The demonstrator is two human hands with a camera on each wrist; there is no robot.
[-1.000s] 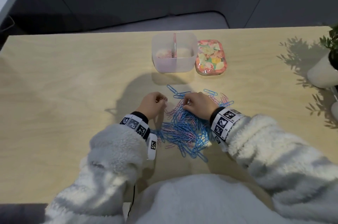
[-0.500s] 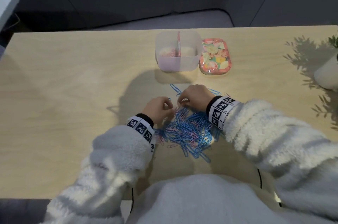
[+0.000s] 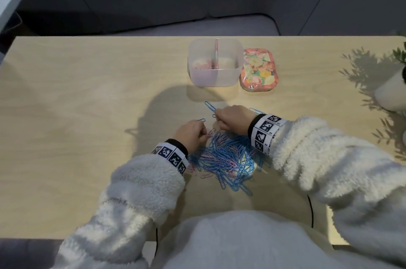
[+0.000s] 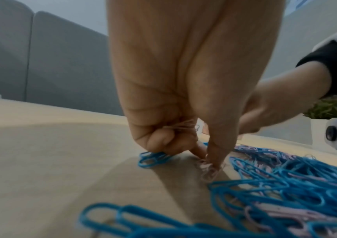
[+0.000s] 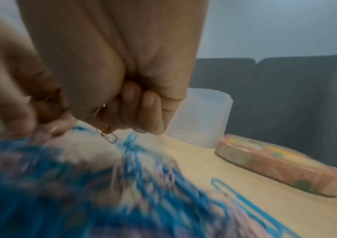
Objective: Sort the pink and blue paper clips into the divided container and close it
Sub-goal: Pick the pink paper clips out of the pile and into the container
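Pink clips are being pinched by the left hand at the clip pile's far edge; more are being clenched in the curled right hand just beside, below the divided container.

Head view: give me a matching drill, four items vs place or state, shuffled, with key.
Items
1. floral lid
2. divided container
3. paper clip pile
4. left hand

Place or state
A. loose on the table between the wrists
B. open, a few pink clips in its left compartment
C. flat on the table, right of the container
D. pinching pink clips at the pile's edge

Pairs: 1-C, 2-B, 3-A, 4-D
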